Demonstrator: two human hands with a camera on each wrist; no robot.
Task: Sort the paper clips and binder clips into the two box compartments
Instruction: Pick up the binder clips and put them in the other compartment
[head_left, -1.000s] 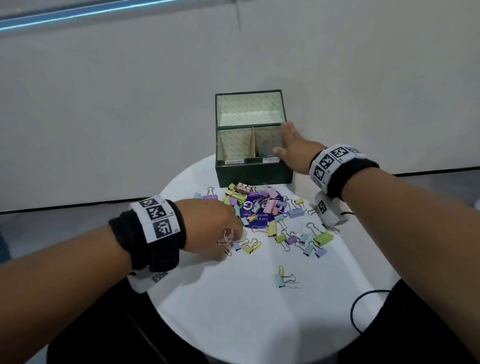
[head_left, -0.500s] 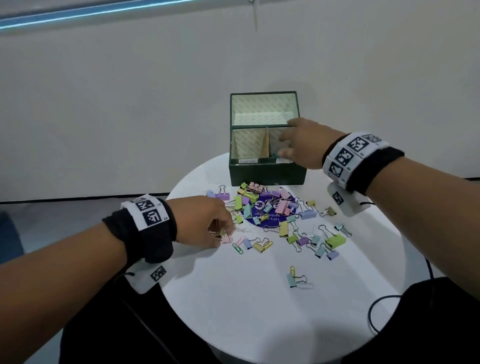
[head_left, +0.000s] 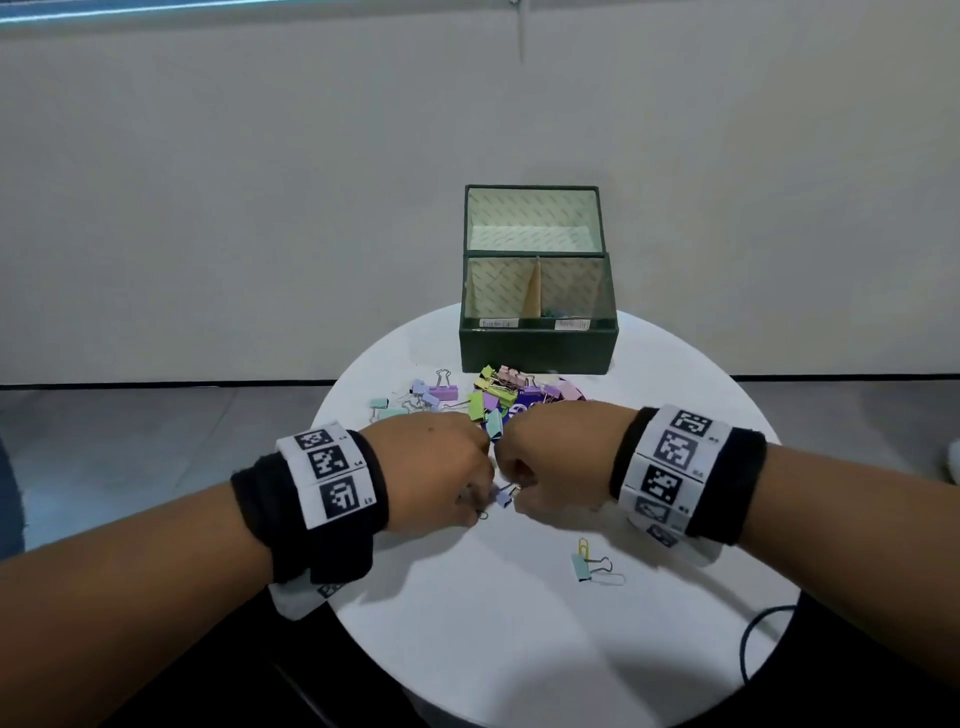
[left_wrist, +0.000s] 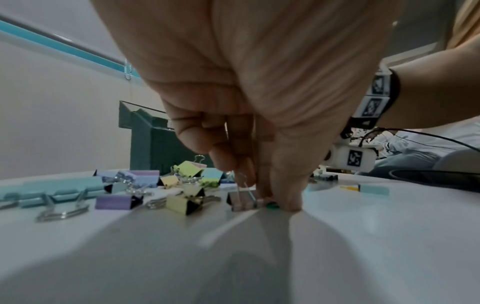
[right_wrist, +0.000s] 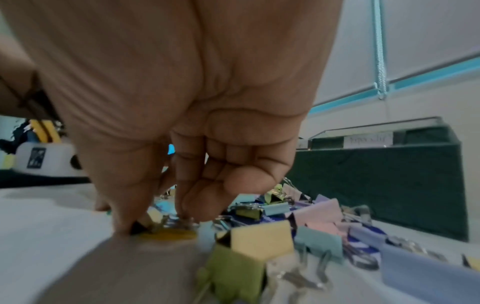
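Note:
A pile of pastel binder clips (head_left: 493, 400) and wire paper clips lies mid-table, in front of the dark green box (head_left: 537, 345). The box has two labelled front compartments; a few clips (head_left: 551, 312) lie in the right one. My two hands meet at the near edge of the pile. My left hand (head_left: 475, 506) pinches the wire handles of a small pale binder clip (left_wrist: 244, 200) that still touches the table, with a green paper clip (left_wrist: 271, 205) under the thumb. My right hand (head_left: 519, 493) pinches a yellow binder clip (right_wrist: 153, 221) lying over a yellow paper clip (right_wrist: 168, 234).
The round white table (head_left: 493, 649) ends close to my body. A teal binder clip with a yellow paper clip (head_left: 587, 564) lies apart at the near right. The box lid (head_left: 532, 218) stands upright behind. A black cable (head_left: 753, 639) hangs at the table's right edge.
My right hand has left the box's right compartment and come down to the pile beside my left hand. The left hand has shifted slightly right and closed on a clip.

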